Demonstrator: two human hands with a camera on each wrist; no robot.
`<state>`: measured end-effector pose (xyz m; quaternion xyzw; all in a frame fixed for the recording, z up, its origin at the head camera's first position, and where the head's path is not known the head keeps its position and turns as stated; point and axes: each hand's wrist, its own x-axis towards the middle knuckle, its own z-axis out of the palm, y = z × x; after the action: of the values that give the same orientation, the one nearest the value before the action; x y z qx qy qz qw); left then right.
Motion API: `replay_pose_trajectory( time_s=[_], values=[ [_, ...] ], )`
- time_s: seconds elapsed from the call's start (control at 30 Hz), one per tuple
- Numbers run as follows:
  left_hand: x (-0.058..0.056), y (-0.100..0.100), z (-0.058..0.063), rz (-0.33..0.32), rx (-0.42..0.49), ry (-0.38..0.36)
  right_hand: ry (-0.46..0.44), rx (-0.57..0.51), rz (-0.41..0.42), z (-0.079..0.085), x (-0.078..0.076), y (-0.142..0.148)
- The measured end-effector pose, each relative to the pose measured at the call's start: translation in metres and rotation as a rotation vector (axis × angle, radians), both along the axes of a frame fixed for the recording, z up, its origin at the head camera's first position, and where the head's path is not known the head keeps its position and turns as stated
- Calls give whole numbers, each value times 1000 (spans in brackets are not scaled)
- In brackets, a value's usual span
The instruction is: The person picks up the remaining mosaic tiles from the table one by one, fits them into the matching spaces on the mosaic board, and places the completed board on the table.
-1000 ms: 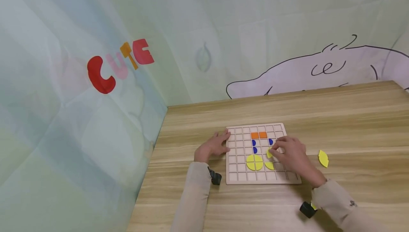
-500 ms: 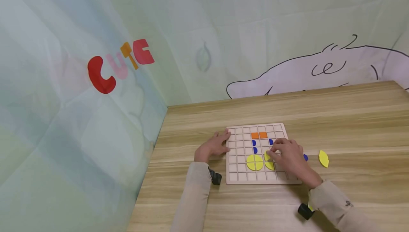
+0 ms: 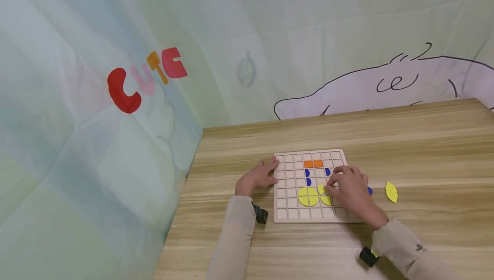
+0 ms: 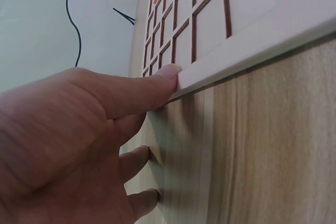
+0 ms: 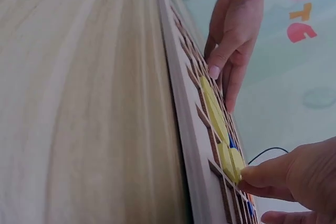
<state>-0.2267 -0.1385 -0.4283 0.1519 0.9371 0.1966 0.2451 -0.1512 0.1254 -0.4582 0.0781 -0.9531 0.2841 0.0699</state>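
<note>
A pale wooden grid board point(image 3: 283, 214) lies on the table. My left hand point(image 3: 257, 178) rests at its left edge, thumb point(image 4: 165, 80) on the frame and the other fingers spread. My right hand point(image 3: 351, 188) is over the board's right part, thumb and index finger pinching the edge of a yellow quarter-circle piece point(image 5: 237, 162). Below it sits another yellow quarter piece point(image 3: 326, 200). To the left, several yellow quarters form a full circle point(image 3: 308, 197). Two orange squares point(image 3: 313, 164) are in an upper row, with blue half-circle pieces point(image 3: 307, 172) beneath them.
Right of the board, yellow leaf-shaped pieces point(image 3: 391, 192) lie on the wooden table point(image 3: 432, 151). A blue piece point(image 3: 369, 191) shows partly from behind the right hand. A printed cloth backdrop point(image 3: 239, 35) rises behind and to the left of the table.
My right hand brought the yellow quarter piece left and down beside the circle, then its fingertips shifted slightly right, showing more of the piece. The left hand stays put.
</note>
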Motion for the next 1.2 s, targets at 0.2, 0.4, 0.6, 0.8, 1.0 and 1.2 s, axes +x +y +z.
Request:
replay_pose_trajectory(
  time_s=[0.2,0.4,0.6,0.8,1.0,1.2],
  values=[
    [0,0,0,0,5,0,88,32,49,-4,0,-4],
    [1,0,0,10,5,-7,66,46,67,-5,1,-4],
    [1,0,0,15,12,-11,71,72,74,-4,1,-4],
    [2,0,1,19,16,-15,55,72,81,-5,3,-3],
    [3,1,1,20,17,-7,60,77,66,-4,4,-1],
    [2,1,1,19,16,-4,64,106,65,-1,6,2]
  ],
)
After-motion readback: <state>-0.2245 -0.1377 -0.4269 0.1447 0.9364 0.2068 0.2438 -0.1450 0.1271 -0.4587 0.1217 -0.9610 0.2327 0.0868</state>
